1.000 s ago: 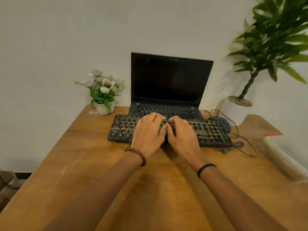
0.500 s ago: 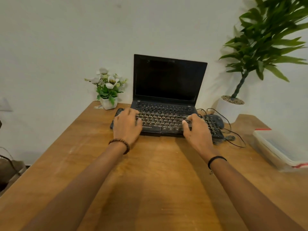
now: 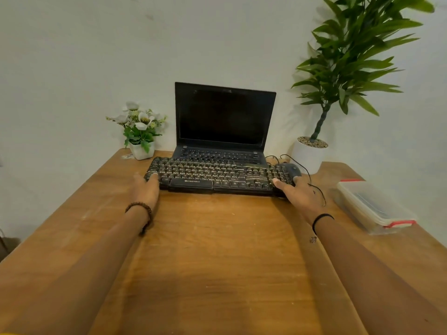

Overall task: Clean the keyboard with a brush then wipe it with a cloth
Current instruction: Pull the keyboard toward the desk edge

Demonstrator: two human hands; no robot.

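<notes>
Both hands sit at the 2 ends of the keyboard (image 3: 219,176), palms down and fingers spread loosely, neither clamped on anything. Starting at the left of the frame, the left hand (image 3: 146,189) lies just left of center, its thumb touching the keys at the keyboard's lower-left corner while the rest of the hand rests on the table (image 3: 217,262) beside that end. A beaded bracelet (image 3: 139,209) rings the wrist. Whether the fingers curl under the keyboard's edge I cannot tell.

Moving right, the keyboard itself stretches across the middle of the frame, long axis running left to right, squarely across the person's reach and directly ahead of both arms. It looks dusty, with pale specks over the dark keys. Its far edge lies over the front of the open laptop (image 3: 223,122), whose screen is dark.

Further right, the right hand (image 3: 298,195) covers the keyboard's lower-right corner, thumb on the keys, with a thin black cable (image 3: 319,192) trailing over its back and a mouse (image 3: 291,169) just behind.

Each hand is about equally near its own end, so I would judge the pair is set to shift or lift the keyboard along that long axis. No brush or cloth shows; a lidded plastic container (image 3: 373,205) at the right edge may hold them.
</notes>
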